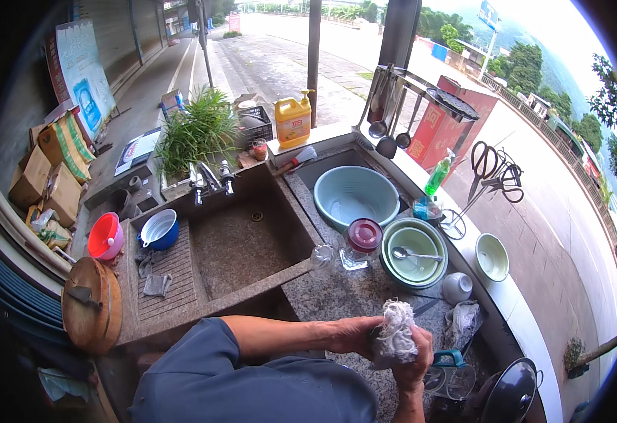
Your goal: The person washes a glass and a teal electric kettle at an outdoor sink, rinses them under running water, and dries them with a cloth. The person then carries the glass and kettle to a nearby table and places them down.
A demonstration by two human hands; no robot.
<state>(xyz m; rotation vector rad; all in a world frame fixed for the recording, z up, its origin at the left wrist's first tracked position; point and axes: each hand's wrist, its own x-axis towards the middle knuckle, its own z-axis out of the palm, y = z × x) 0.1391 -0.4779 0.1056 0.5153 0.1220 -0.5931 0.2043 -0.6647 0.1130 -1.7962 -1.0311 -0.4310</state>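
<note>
A bunched white-grey cloth (397, 333) is held between my two hands over the speckled stone counter (335, 296). My left hand (358, 334) grips its left side, against something dark that is mostly hidden. On the right side of the cloth, my right hand (415, 357) is closed around it. A knife blade (425, 307) lies just beyond the cloth. Close by are an upturned white bowl (457, 287) and a second crumpled cloth (461, 323). Nested green bowls (416, 280) with a metal spoon (416, 254) stand farther back, beside a jar with a dark red lid (365, 236).
A stone sink (245, 254) lies to the left, with a round chopping board (89, 306) and cleaver beyond. A large blue basin (356, 195) stands at the back. Glassware with a teal handle (448, 358) and a dark pot lid (509, 396) are at the near right.
</note>
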